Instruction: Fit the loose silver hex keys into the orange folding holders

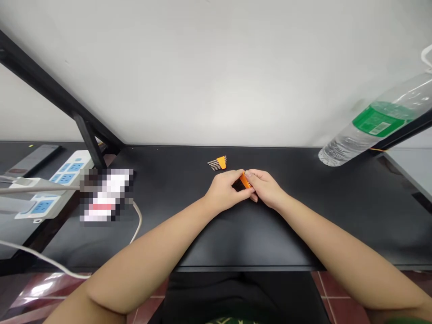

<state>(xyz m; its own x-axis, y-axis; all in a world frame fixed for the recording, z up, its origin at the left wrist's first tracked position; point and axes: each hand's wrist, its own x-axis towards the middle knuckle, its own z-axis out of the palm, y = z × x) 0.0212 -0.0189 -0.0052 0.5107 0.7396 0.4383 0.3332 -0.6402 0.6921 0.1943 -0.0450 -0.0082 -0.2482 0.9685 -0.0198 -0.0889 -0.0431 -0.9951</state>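
Both hands meet over the black table, around a small orange holder (245,181). My left hand (224,191) is closed on it, thumb and fingers gripping its near side. My right hand (266,186) pinches at its right end, where tiny metal tips show by the thumb. The fingers hide most of this holder, so I cannot tell what else sits in it. Just beyond my left hand, a similar orange holder with several thin metal bits (221,162) lies flat on the table, its rods pointing left.
A large water bottle with a green label (381,119) stands at the right back. On the left are a white power strip (72,166) with blue sockets, a pixelated object (108,193), a white cable (138,220) and a black frame post (89,139). A wall rises behind the black table (243,243).
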